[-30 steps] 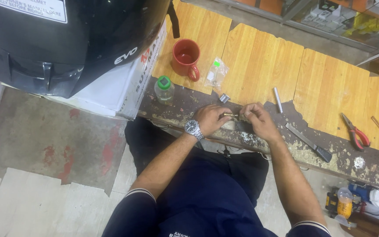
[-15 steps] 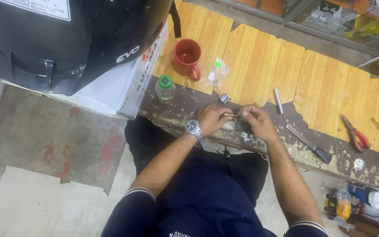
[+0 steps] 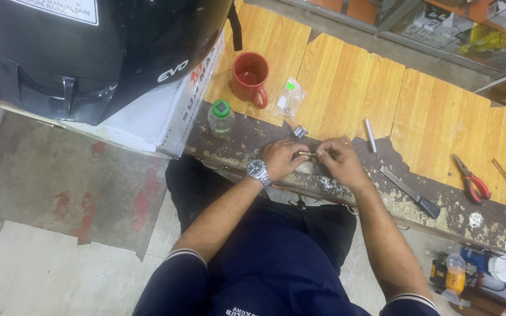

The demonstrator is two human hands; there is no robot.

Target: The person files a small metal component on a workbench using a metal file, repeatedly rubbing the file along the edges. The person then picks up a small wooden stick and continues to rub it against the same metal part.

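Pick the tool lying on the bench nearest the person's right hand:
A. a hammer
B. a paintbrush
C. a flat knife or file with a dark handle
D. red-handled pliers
C: the flat blade with a dark handle lies just beyond the right hand, while the red-handled pliers sit farther out along the bench.

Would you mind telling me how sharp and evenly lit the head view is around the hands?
Head view: evenly lit and fairly sharp, with soft shadows; the left hand and right hand pinch a small metal piece too tiny to resolve; glare streaks the black helmet; the bench edges bow slightly.
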